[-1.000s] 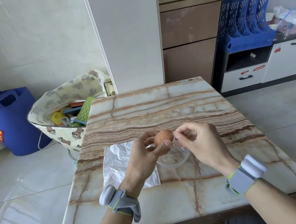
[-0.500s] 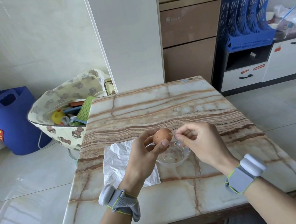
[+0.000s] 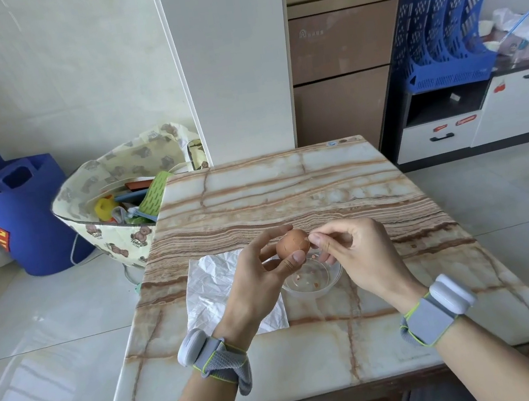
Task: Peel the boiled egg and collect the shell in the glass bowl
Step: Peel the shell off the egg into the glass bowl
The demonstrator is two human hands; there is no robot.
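My left hand [image 3: 261, 278] holds a brown boiled egg [image 3: 291, 244] between thumb and fingers, just above the glass bowl [image 3: 314, 282]. The shell shows cracks. My right hand [image 3: 355, 255] is right of the egg, its thumb and forefinger pinched at the egg's right side on the shell. A few small brown shell bits lie in the bowl, which stands on the marble table [image 3: 289, 189].
A crumpled white plastic sheet [image 3: 211, 292] lies left of the bowl under my left wrist. Off the table's left side stand a bear-print bag [image 3: 110, 197] of items and a blue tub [image 3: 15, 212]. A cabinet [image 3: 344, 59] stands behind the table.
The egg has turned a little in my left hand. My right fingertips stay pinched at its right side; both hands remain over the bowl.
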